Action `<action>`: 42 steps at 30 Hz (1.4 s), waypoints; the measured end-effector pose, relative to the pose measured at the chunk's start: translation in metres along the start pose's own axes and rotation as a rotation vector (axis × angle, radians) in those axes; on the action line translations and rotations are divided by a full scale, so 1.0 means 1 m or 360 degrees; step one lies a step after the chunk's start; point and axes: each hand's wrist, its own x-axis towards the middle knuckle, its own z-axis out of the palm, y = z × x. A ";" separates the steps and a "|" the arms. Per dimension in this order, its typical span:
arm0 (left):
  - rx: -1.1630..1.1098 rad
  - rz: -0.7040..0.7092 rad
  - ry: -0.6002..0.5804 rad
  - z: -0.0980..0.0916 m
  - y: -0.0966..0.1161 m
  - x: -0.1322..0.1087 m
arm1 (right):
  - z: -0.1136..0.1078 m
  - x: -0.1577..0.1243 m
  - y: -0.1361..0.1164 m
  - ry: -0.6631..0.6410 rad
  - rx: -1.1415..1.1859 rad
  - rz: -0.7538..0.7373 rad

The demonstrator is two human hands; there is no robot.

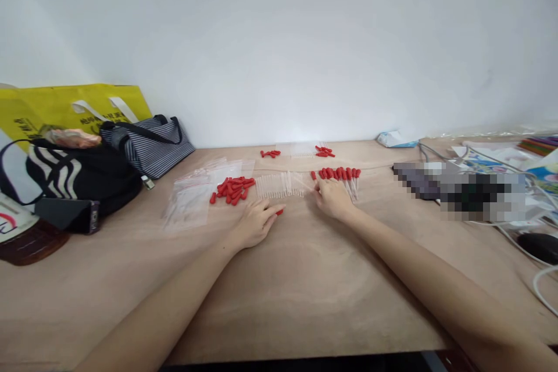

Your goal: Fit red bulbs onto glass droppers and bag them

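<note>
Left hand (256, 224), just nearside of the row of clear tubes (279, 185), thumb and finger pinching a red bulb (279, 211). Right hand (335, 197), at the row's right end, seems to pinch a single clear tube (307, 182)! Looks like we're mid-pairing: the next move calls for bringing tube end to bulb mouth, squarely. Right of the row, red-topped tubes (342, 174) line up; left of it, a loose bulb heap (233, 189), then clear plastic bags (187, 203).

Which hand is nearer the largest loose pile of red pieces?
Left: the left hand is just beside the pile; the right hand is farther right, past the clear tubes.
</note>
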 end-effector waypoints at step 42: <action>-0.0249 0.0062 0.0176 0.008 0.011 0.007 | 0.008 -0.039 -0.002 0.0134 0.0987 -0.0554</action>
